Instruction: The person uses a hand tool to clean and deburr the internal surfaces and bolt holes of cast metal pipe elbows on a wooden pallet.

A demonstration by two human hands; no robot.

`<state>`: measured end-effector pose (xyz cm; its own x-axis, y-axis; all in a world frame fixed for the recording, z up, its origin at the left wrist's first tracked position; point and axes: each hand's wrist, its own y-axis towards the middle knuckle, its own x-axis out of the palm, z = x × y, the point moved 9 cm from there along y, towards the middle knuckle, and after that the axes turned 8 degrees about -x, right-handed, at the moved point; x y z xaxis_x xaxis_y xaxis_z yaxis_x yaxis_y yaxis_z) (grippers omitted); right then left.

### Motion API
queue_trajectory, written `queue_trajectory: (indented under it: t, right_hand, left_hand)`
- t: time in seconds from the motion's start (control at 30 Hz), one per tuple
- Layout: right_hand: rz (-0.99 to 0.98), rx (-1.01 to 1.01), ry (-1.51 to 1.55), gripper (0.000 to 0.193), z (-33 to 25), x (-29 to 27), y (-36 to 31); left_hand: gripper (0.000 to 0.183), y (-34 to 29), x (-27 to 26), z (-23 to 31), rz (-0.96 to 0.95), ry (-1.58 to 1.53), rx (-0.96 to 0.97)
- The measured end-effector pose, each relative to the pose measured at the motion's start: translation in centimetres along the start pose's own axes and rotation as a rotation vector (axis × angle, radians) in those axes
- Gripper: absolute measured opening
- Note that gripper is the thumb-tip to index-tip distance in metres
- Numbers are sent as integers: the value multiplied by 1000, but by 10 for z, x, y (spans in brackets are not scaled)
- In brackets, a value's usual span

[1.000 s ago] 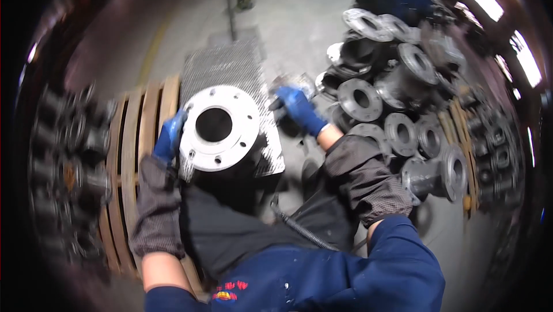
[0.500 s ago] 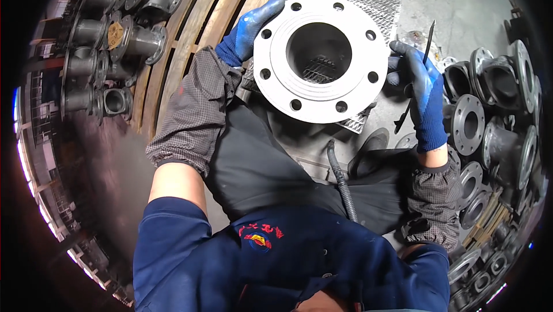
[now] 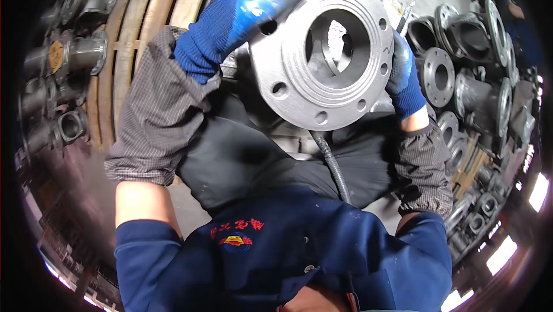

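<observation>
A grey cast-metal flanged pipe fitting (image 3: 296, 102) is tilted in front of me, its ringed flange with several bolt holes facing up. Through its bore a second opening shows. My left hand (image 3: 259, 7), in a blue coated glove, grips the flange at its upper left, thumb across the face. At the right rim my right hand (image 3: 405, 73), gloved alike, is closed against the edge; its fingers are mostly hidden behind the flange. A thin dark pointed tool (image 3: 405, 17) sticks up from that hand, and the rest of it is out of sight.
Slatted wooden pallet boards (image 3: 152, 18) lie at the upper left, with flanged fittings (image 3: 86, 53) beyond them. More fittings crowd the right, including a flange (image 3: 438, 76) near my right wrist. A ribbed hose (image 3: 331, 165) runs between my legs.
The fitting has come closer and tilted, so light shows through its bore. My left hand has moved further over the flange. My right hand, previously apart from the rim, now touches it.
</observation>
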<state>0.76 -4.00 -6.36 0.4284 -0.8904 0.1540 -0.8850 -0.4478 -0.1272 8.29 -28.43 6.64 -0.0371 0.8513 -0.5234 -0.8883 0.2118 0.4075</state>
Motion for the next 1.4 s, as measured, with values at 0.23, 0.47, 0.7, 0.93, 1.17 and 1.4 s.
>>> queue_trajectory:
  t: [0.23,0.47,0.7,0.93,1.17,1.4]
  right_hand:
    - [76,-47,-239,32,4,-39,-27]
    - [-54,-517,-943,39,-69,15,-40]
    - [39,-794,-1241,39,-104,41,-36]
    - [40,-877,-1123,29,-119,69,-33]
    - [-45,-805,-862,19,-116,93,-31]
    - [-76,-428,-336,25,-100,107,-22]
  left_hand:
    - [38,2,44,32,-60,-351,-545]
    - [30,5,29,29,-80,-92,-323]
    - [42,-30,10,-14,275,-434,-517]
    - [45,-40,3,-69,419,-291,-549]
    - [44,-68,-10,-96,472,-431,-742]
    - [50,-87,-24,-120,528,-265,-842]
